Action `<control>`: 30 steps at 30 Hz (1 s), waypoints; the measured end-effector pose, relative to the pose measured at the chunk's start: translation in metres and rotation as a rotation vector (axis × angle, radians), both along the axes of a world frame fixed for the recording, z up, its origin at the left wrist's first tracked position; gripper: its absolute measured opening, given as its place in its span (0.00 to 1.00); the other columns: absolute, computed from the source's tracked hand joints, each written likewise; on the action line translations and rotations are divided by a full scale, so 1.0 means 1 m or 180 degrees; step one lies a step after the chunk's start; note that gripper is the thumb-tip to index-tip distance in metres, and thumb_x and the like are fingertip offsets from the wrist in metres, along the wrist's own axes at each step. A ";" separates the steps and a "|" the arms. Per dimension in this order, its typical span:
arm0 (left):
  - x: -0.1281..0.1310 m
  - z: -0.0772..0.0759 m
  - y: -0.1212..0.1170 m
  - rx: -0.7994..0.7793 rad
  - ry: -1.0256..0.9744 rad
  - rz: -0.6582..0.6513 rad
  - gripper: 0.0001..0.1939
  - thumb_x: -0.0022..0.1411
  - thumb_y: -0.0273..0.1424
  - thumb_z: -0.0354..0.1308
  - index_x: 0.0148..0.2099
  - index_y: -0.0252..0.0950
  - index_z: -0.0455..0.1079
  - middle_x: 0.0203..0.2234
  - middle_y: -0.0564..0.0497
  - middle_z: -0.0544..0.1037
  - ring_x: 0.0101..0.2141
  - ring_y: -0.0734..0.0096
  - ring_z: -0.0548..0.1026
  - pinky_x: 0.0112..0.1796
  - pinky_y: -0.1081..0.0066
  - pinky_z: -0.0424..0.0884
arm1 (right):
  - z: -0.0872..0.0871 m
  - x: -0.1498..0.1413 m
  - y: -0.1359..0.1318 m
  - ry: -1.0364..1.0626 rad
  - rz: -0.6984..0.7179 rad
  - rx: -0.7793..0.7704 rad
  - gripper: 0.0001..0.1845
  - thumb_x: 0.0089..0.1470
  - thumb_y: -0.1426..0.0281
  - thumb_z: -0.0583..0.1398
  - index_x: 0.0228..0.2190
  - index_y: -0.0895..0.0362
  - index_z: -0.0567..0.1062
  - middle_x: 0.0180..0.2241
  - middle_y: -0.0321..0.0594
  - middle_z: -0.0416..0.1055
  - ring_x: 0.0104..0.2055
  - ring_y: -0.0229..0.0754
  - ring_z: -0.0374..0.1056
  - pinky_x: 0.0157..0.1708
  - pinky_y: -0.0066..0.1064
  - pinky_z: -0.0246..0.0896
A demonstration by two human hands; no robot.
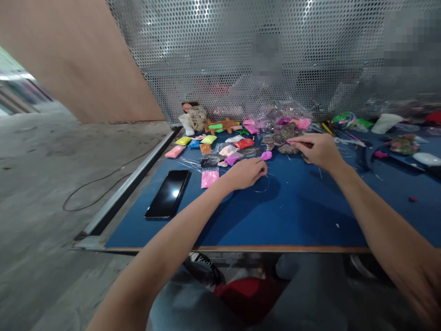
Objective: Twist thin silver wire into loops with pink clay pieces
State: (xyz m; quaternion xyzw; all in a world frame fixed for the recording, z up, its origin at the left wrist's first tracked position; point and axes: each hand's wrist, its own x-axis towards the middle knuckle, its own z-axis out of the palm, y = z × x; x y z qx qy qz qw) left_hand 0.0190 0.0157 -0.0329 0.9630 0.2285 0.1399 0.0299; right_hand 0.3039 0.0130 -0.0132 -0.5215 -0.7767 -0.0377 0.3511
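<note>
My left hand point(248, 174) is closed just above the blue tabletop, its fingers curled together. A thin looped wire point(268, 185) curves out from its fingertips. Farther right, my right hand point(319, 149) reaches to a heap of brownish, dried-looking material point(280, 138). Its thumb and forefinger are pinched at the edge of the heap; what lies between them is too small to make out. A lump of pink clay point(266, 155) sits between the two hands. Clear plastic wrapping point(285, 110) lies behind the heap.
Colourful packets, including a pink packet point(210, 178) and a red packet point(244, 143), spread across the left. A phone point(167, 194) lies near the left edge. Thin wires point(188, 162) stick out beside the packets. Behind stands a perforated metal panel point(213, 50). A white cup point(386, 123) stands right.
</note>
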 end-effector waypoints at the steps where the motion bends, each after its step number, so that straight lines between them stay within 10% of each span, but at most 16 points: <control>1: -0.003 0.003 0.000 -0.0008 -0.0065 0.0063 0.10 0.72 0.30 0.47 0.46 0.36 0.69 0.44 0.47 0.76 0.41 0.65 0.75 0.39 0.69 0.66 | 0.000 0.003 0.001 0.0001 -0.0222 -0.0066 0.17 0.62 0.57 0.58 0.45 0.49 0.84 0.34 0.40 0.82 0.35 0.47 0.75 0.35 0.37 0.66; 8: -0.020 0.018 0.003 -0.0134 -0.0337 0.0426 0.10 0.73 0.33 0.47 0.47 0.38 0.69 0.38 0.50 0.79 0.38 0.67 0.75 0.37 0.69 0.65 | 0.000 0.027 0.010 -0.0486 -0.1118 -0.0453 0.16 0.57 0.58 0.60 0.42 0.47 0.85 0.35 0.41 0.82 0.37 0.52 0.75 0.30 0.36 0.61; 19: -0.021 0.001 0.014 -0.0616 0.0070 0.0271 0.10 0.69 0.37 0.55 0.46 0.39 0.73 0.39 0.51 0.79 0.38 0.68 0.75 0.38 0.71 0.66 | -0.002 0.027 0.006 -0.0903 -0.1247 -0.0282 0.21 0.60 0.67 0.53 0.49 0.51 0.81 0.48 0.48 0.78 0.45 0.56 0.73 0.34 0.40 0.63; 30: -0.018 0.008 0.003 -0.0257 0.0127 0.0366 0.12 0.74 0.36 0.46 0.47 0.36 0.68 0.46 0.46 0.73 0.40 0.66 0.75 0.36 0.69 0.66 | -0.005 -0.051 -0.012 -0.0480 0.1052 -0.0431 0.17 0.64 0.60 0.56 0.38 0.53 0.83 0.38 0.42 0.81 0.40 0.47 0.74 0.41 0.38 0.63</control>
